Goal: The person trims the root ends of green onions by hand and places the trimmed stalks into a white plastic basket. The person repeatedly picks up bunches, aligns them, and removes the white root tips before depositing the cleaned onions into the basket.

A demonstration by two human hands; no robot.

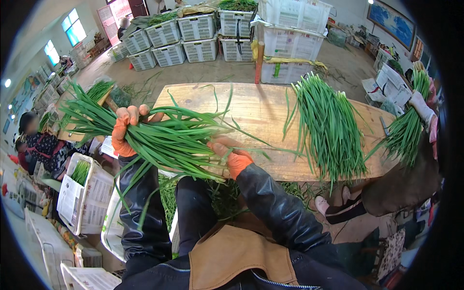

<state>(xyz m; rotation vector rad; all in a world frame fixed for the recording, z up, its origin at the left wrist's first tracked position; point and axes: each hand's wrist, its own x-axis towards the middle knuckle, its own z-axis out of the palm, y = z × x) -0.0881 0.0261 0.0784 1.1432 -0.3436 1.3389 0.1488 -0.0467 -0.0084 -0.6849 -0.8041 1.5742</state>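
Observation:
A loose bunch of garlic chives lies across my left hand, whose fingers are wrapped round its leafy part. That hand wears an orange-coated glove. My right hand, gloved in orange too, pinches stalks at the bunch's right end; its fingertips are blurred. A few loose leaves trail from there to the right. Beneath is a wooden table with a worn top. On its right half rests a large pile of garlic chives, pale stem ends pointing to the far edge.
At the right, a co-worker's sleeved arm holds another chive bunch. A knife-like blade lies near the table's right end. White plastic crates stand stacked beyond the table. A crate with chives and a seated person are left.

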